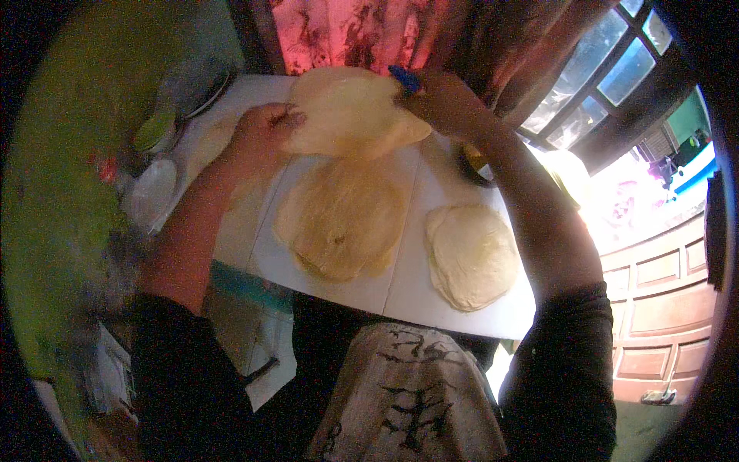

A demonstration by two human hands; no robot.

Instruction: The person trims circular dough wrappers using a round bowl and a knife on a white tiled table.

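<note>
A thin, round sheet of flat dough (349, 110) is raised over the far part of the white table (340, 300). My left hand (268, 127) pinches its left edge. At the sheet's right edge is my right hand (447, 107), closed around a small blue object (404, 79) whose kind is unclear; whether these fingers also grip the dough is hidden. Below the raised sheet lies a stack of browned flat rounds (343, 222). Nearer my right forearm sits a paler stack of flat dough rounds (472, 257).
A dark-rimmed bowl (478, 164) stands partly behind my right forearm. Along the left side are a dark round pan (202, 92), a green-topped container (155, 133) and a whitish plastic container (153, 187). A red patterned curtain (358, 34) hangs at the far edge.
</note>
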